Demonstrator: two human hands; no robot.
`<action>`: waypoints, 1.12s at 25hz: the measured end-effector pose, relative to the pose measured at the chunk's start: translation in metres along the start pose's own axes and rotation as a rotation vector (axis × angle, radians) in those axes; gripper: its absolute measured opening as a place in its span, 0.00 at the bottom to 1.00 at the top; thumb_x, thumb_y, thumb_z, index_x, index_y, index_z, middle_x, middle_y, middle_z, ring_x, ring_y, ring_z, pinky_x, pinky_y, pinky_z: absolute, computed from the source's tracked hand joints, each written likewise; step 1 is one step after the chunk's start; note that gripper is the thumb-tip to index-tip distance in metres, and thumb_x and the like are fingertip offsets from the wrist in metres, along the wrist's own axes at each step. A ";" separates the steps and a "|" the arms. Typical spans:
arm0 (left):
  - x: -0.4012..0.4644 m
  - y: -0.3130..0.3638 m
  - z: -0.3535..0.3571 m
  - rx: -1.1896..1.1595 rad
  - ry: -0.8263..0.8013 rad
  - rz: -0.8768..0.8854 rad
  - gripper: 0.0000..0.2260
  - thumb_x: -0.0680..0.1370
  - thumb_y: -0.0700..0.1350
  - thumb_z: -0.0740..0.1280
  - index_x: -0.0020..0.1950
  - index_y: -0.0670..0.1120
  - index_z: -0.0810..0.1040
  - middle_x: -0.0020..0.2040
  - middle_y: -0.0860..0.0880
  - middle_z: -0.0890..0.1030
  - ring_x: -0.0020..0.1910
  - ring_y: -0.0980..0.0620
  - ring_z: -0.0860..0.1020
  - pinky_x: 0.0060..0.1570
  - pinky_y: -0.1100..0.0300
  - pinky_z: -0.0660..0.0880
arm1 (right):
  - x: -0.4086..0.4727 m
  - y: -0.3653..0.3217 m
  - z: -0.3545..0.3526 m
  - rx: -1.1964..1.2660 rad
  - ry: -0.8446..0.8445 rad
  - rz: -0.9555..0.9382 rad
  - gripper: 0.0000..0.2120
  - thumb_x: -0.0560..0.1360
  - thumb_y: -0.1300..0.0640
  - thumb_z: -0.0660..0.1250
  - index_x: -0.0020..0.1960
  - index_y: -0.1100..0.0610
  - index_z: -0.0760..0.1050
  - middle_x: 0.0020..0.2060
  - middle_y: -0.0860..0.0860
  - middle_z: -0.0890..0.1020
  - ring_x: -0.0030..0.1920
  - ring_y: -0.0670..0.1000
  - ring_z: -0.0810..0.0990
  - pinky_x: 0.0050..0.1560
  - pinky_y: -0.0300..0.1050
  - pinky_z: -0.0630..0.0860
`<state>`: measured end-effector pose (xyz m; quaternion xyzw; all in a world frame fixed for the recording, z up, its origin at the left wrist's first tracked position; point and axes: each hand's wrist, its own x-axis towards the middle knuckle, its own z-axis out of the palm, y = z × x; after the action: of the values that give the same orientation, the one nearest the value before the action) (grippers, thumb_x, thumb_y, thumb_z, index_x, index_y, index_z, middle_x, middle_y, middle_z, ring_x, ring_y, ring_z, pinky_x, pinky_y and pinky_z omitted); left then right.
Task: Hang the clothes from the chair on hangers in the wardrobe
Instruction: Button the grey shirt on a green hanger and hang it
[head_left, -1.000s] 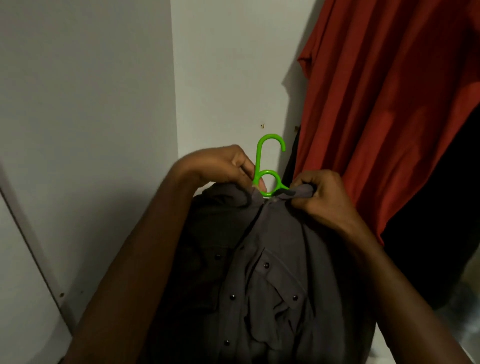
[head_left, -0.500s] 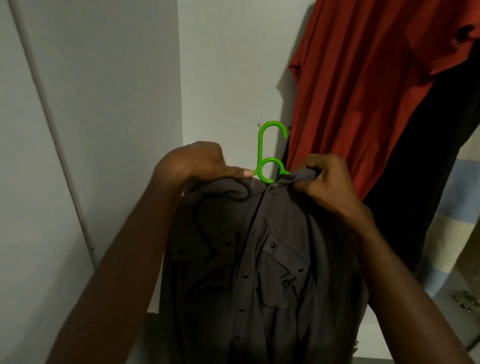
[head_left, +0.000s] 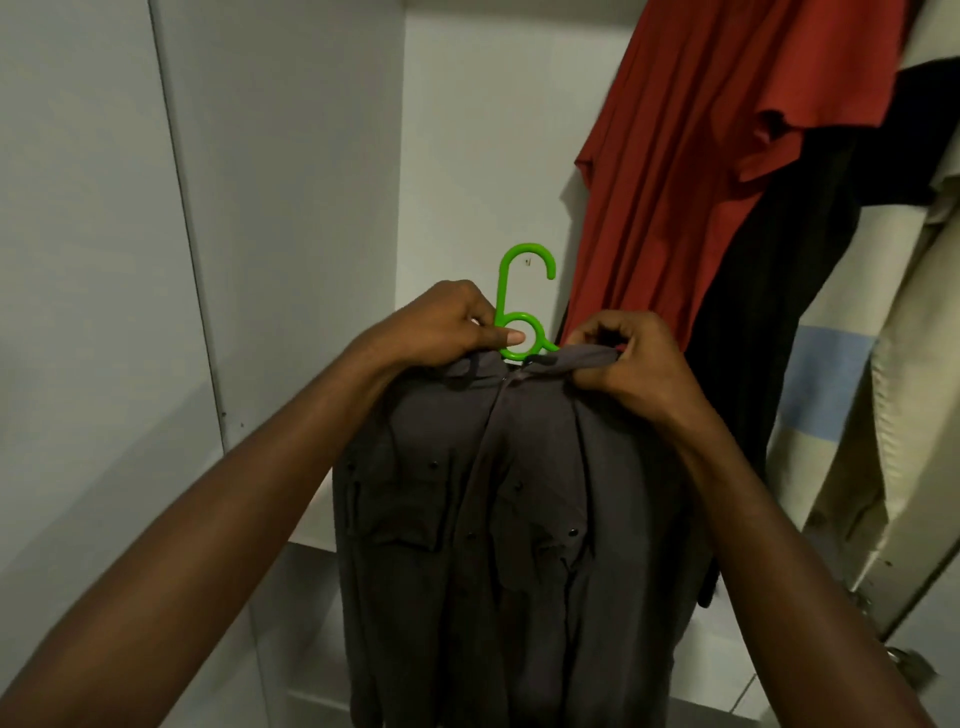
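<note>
A dark grey button shirt (head_left: 514, 519) with two chest pockets hangs on a bright green hanger (head_left: 511, 306), whose hook sticks up above the collar. My left hand (head_left: 441, 327) grips the hanger at its neck, thumb across the green loop. My right hand (head_left: 628, 364) pinches the right side of the shirt's collar. The hanger's arms are hidden inside the shirt. I hold both in front of the open white wardrobe (head_left: 291, 208).
A red garment (head_left: 701, 171) hangs at the upper right, with a black one (head_left: 779, 291) beside it and a cream and blue cloth (head_left: 852, 384) further right. A white shelf edge (head_left: 311, 530) runs behind the shirt. The rail is out of view.
The view has tilted up and the shirt on its hanger has risen with both hands. My left thumb now lies across the hanger's loop.
</note>
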<state>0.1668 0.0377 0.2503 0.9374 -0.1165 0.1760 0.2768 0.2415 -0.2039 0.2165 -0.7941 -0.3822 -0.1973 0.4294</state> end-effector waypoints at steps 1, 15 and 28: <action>-0.006 0.005 -0.006 -0.019 0.011 -0.012 0.20 0.77 0.57 0.72 0.40 0.39 0.85 0.29 0.43 0.76 0.27 0.55 0.67 0.31 0.61 0.64 | -0.005 0.002 -0.009 -0.026 -0.029 0.035 0.22 0.58 0.58 0.80 0.51 0.54 0.83 0.45 0.48 0.86 0.45 0.46 0.83 0.46 0.48 0.80; -0.025 0.038 -0.050 0.114 0.068 0.031 0.16 0.78 0.58 0.71 0.38 0.47 0.87 0.23 0.56 0.77 0.21 0.58 0.67 0.30 0.62 0.64 | -0.061 0.003 -0.052 0.306 -0.301 0.327 0.25 0.63 0.72 0.80 0.59 0.62 0.82 0.52 0.56 0.87 0.55 0.55 0.86 0.54 0.45 0.84; -0.054 0.028 -0.062 -0.153 0.182 0.085 0.14 0.75 0.58 0.74 0.40 0.48 0.89 0.24 0.54 0.76 0.23 0.58 0.67 0.27 0.69 0.62 | -0.063 -0.020 -0.025 0.401 -0.081 0.391 0.10 0.76 0.58 0.74 0.51 0.65 0.85 0.48 0.62 0.87 0.49 0.60 0.87 0.50 0.49 0.83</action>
<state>0.0922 0.0556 0.2909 0.8878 -0.1437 0.2628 0.3493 0.1863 -0.2453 0.2008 -0.7590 -0.2702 0.0008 0.5924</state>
